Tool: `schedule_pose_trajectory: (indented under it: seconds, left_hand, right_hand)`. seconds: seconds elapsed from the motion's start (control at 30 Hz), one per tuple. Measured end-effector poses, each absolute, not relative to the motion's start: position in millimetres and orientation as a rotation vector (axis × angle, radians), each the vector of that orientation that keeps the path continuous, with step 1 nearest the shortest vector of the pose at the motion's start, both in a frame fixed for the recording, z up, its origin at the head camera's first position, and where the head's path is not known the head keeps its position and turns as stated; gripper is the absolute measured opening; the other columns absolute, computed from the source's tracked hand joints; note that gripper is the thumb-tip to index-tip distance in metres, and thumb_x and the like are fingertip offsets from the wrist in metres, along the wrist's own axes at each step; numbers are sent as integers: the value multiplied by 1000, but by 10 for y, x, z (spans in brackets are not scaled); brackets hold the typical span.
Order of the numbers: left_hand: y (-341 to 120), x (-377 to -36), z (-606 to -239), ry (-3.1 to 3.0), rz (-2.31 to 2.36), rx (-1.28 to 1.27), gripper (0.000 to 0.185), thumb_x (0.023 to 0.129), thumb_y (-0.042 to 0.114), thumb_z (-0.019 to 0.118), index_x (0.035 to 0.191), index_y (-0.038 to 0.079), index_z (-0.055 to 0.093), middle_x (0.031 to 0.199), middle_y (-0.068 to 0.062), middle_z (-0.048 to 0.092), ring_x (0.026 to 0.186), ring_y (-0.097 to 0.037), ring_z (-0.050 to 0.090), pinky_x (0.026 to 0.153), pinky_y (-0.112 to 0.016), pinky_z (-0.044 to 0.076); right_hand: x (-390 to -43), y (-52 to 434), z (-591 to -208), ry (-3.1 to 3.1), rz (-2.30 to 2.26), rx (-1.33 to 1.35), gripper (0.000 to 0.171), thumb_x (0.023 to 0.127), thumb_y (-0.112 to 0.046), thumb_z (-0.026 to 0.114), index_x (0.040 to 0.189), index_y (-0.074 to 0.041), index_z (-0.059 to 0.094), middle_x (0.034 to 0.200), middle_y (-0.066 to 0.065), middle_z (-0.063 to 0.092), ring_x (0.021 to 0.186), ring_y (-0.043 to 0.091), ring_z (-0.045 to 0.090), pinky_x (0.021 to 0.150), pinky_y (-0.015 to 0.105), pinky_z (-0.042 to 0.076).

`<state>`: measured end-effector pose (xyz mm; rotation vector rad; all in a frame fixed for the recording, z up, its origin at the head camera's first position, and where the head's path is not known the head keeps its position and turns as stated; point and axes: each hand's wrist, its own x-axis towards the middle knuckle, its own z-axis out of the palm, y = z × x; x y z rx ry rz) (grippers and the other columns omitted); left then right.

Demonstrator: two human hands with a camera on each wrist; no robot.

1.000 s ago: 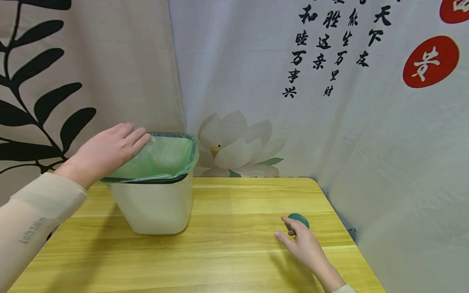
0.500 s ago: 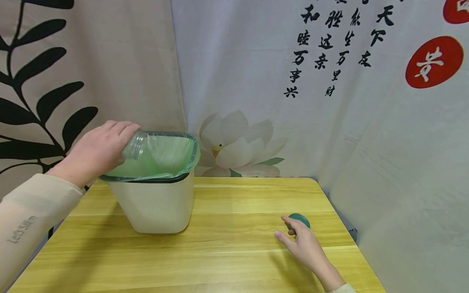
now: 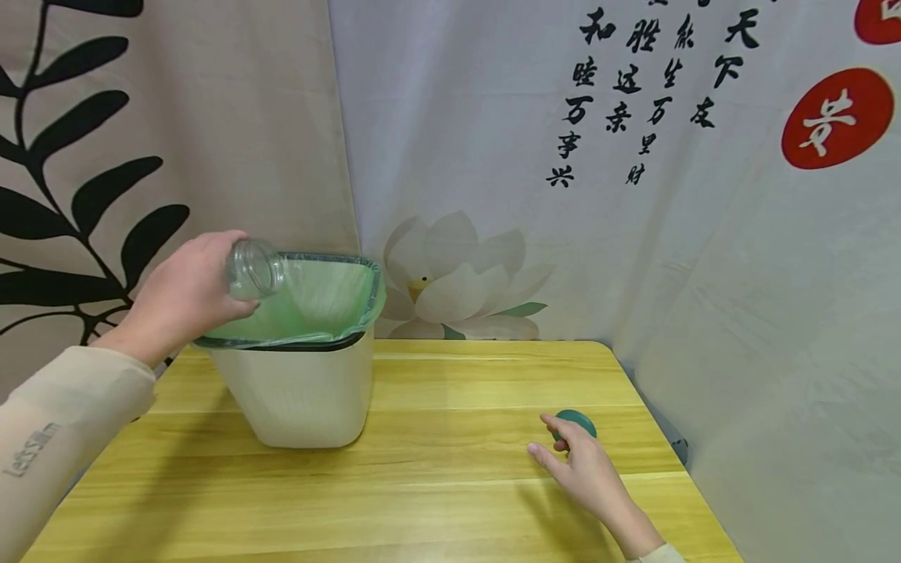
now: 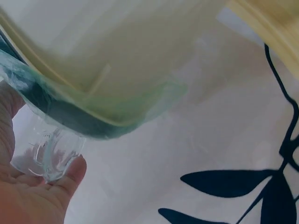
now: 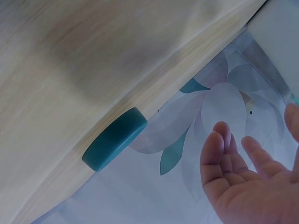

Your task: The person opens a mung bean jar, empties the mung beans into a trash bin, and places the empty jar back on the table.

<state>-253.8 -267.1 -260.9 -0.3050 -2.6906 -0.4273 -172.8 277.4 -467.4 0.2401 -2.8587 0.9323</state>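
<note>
My left hand [image 3: 184, 289] grips a clear glass jar [image 3: 255, 270] over the left side of a lined bin [image 3: 296, 395]. The jar lies tilted on its side, one round end facing right above the green bag [image 3: 317, 301]. In the left wrist view, fingers and thumb wrap the jar [image 4: 52, 151] beyond the bin's bagged rim. My right hand [image 3: 586, 475] hovers over the table with relaxed fingers, just beside a round dark green lid [image 3: 577, 420]. The right wrist view shows the lid [image 5: 114, 140] on the wood, apart from the hand [image 5: 254, 186].
The off-white bin stands at the back left of the wooden table [image 3: 450, 469], its bag folded over a dark rim. Printed cloth [image 3: 464, 156] hangs behind the table and along its right side.
My left hand draws back a little to the left and turns, bringing the jar, hidden behind the hand at first, into view. The right hand and lid stay put.
</note>
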Motion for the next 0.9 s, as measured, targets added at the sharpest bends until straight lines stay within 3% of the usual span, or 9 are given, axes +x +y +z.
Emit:
schedule_pose_trajectory:
  seconds: [0.9]
  left_hand:
    - [-2690,-2458,-2698,-2668,-793,-55,114,83,45,91,165,-3,27,147,-40,49,122,-55,54,93,-72,53]
  right_hand:
    - [-1722,2761,-4688,-2854,928,223,68,97,-55,73,151,-15,61,137,6,69,106,14,64,81,29,56]
